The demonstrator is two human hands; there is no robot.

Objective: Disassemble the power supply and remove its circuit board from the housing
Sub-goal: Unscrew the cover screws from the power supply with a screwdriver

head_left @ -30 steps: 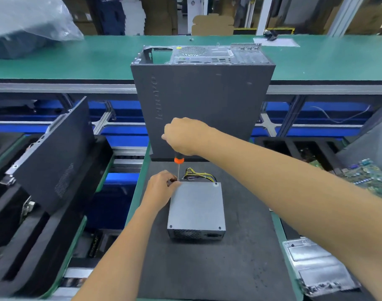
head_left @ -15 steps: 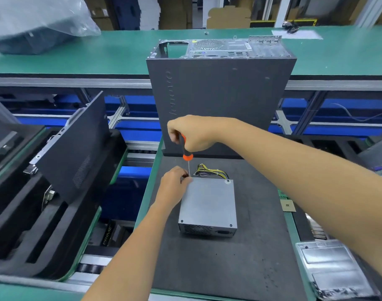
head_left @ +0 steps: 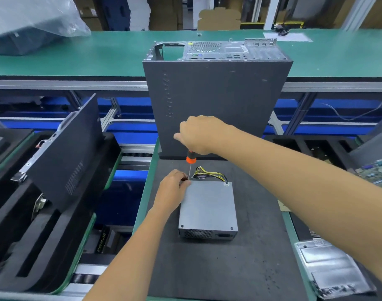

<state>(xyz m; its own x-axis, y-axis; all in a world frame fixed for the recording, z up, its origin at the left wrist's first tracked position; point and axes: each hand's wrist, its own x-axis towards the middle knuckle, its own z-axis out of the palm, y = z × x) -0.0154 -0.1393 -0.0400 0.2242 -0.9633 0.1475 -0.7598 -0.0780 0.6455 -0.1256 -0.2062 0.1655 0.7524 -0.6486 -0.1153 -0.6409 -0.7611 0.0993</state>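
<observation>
A grey sheet-metal box power supply is lying flat at the centre of a dark foam work mat, its yellow and black wire bundle spilling out at 12 o'clock; the right hand is wrapping closed around the handle of an orange-collared screwdriver, holding it upright with the tip sitting at the box's 11 o'clock corner; the left hand is resting at that same corner, fingertips pressing together around the thin shaft; a tall dark grey computer tower case is standing just beyond, at 12 o'clock.
</observation>
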